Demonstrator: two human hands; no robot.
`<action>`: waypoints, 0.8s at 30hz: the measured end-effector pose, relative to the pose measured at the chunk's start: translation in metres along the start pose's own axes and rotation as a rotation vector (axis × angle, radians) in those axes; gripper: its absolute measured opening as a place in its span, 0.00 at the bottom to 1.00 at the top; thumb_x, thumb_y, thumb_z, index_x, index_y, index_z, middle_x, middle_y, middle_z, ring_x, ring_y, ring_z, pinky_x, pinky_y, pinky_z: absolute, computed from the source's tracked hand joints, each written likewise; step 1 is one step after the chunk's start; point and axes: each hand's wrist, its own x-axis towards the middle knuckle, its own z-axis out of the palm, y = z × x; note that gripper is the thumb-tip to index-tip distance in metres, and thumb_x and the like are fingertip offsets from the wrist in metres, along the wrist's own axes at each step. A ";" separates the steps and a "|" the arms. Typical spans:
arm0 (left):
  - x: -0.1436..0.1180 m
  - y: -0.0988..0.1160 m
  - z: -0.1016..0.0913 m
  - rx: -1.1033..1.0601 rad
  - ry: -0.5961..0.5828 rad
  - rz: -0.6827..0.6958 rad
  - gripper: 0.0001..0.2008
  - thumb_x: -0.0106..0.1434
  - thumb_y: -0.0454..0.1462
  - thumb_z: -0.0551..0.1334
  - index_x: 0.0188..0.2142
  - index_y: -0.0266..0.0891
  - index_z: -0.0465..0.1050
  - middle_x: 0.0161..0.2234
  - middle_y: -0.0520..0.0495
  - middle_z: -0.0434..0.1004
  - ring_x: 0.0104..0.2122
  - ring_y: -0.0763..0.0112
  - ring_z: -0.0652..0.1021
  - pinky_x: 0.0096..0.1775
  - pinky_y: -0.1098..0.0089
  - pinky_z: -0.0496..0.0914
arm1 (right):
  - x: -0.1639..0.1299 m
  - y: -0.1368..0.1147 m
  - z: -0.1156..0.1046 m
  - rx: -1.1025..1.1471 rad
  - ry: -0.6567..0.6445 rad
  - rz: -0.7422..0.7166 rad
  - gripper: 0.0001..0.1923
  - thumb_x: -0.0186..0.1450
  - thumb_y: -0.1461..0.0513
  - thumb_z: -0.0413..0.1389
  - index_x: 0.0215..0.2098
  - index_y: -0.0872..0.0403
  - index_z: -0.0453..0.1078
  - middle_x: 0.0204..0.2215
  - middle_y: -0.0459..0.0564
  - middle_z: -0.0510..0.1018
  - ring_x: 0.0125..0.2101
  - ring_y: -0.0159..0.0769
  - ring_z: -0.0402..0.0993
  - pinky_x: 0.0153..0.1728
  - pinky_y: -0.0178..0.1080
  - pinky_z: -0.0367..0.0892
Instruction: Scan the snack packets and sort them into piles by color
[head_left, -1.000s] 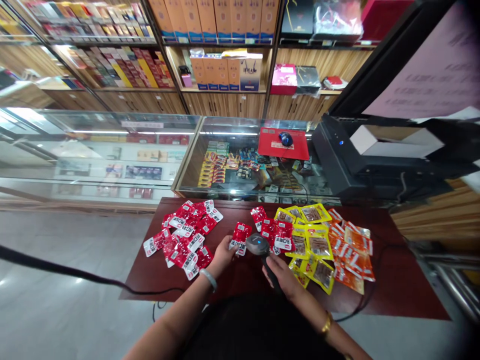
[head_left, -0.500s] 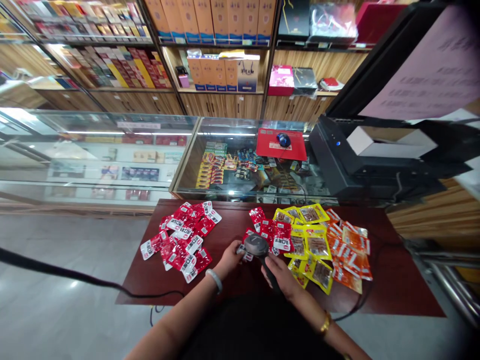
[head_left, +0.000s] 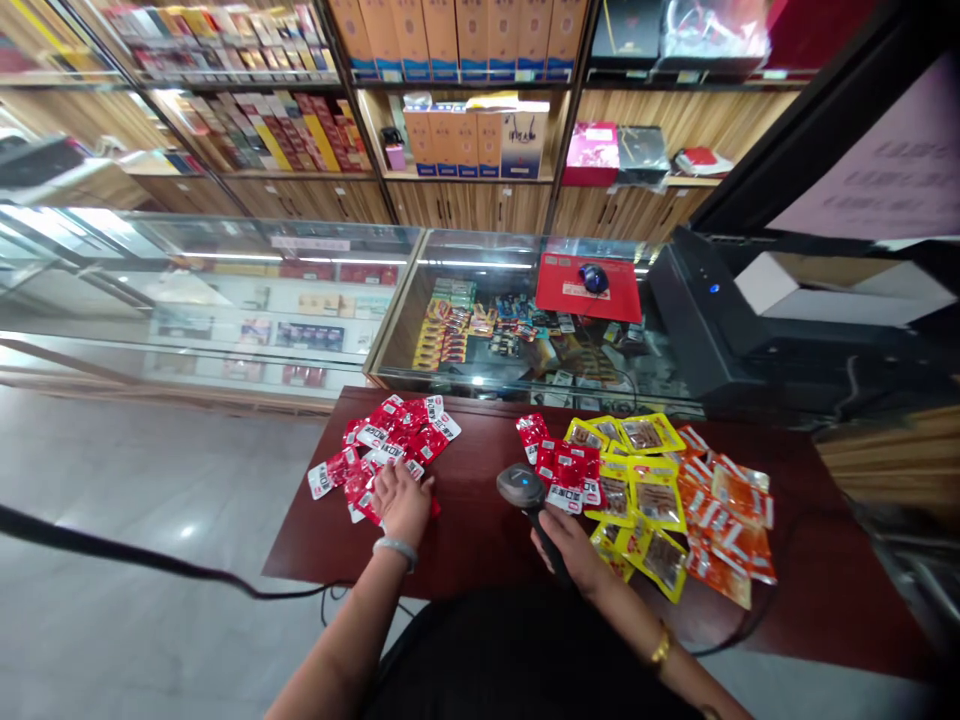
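Note:
My left hand (head_left: 403, 502) lies over the near side of the left pile of red and white snack packets (head_left: 409, 420), fingers stretched out and apart. Whether a packet is under its fingertips is hidden. A grey barcode scanner (head_left: 523, 487) is gripped by its handle in my right hand (head_left: 571, 550), its head pointing left with a small blue light on top. Just beyond the scanner lies a smaller group of red packets (head_left: 568, 467). Yellow snack packets (head_left: 656, 490) sit against that group, and orange packets (head_left: 731, 510) are spread at their right.
The packets lie on a dark red-brown table (head_left: 472, 540). Behind it stands a glass display counter (head_left: 480, 375) with a red mat (head_left: 555, 290) and a mouse (head_left: 594, 278). A dark machine with a screen (head_left: 697, 330) rises at the right. A black cable (head_left: 187, 570) hangs at the left.
My left hand has moved left from beside the scanner to the left pile, letting go of a red packet. The scanner stays in my right hand. The view has shifted slightly left.

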 end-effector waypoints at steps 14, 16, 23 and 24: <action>-0.050 -0.003 0.038 0.172 -0.108 0.359 0.38 0.62 0.49 0.58 0.65 0.30 0.54 0.67 0.28 0.48 0.67 0.45 0.46 0.63 0.48 0.46 | -0.004 -0.005 0.003 -0.031 -0.009 0.033 0.25 0.56 0.41 0.59 0.36 0.51 0.63 0.16 0.37 0.64 0.13 0.24 0.56 0.13 0.28 0.49; -0.055 -0.002 0.034 0.117 -0.129 0.446 0.33 0.62 0.47 0.58 0.64 0.35 0.58 0.66 0.31 0.51 0.67 0.44 0.47 0.63 0.48 0.47 | -0.004 -0.004 0.002 -0.044 -0.028 0.021 0.24 0.57 0.41 0.58 0.36 0.51 0.64 0.16 0.37 0.64 0.13 0.24 0.55 0.13 0.28 0.49; -0.048 -0.002 0.013 0.082 -0.087 0.441 0.23 0.64 0.48 0.56 0.53 0.37 0.70 0.59 0.35 0.64 0.58 0.50 0.64 0.59 0.54 0.54 | -0.004 -0.003 -0.001 -0.042 -0.040 -0.018 0.23 0.59 0.42 0.57 0.37 0.51 0.64 0.15 0.36 0.63 0.13 0.24 0.55 0.13 0.28 0.50; -0.045 -0.001 0.012 0.106 -0.065 0.370 0.27 0.62 0.50 0.57 0.53 0.34 0.69 0.58 0.32 0.64 0.56 0.48 0.65 0.58 0.53 0.56 | -0.004 -0.002 -0.001 -0.038 -0.043 -0.020 0.23 0.59 0.42 0.57 0.36 0.51 0.64 0.15 0.36 0.63 0.13 0.24 0.55 0.13 0.28 0.50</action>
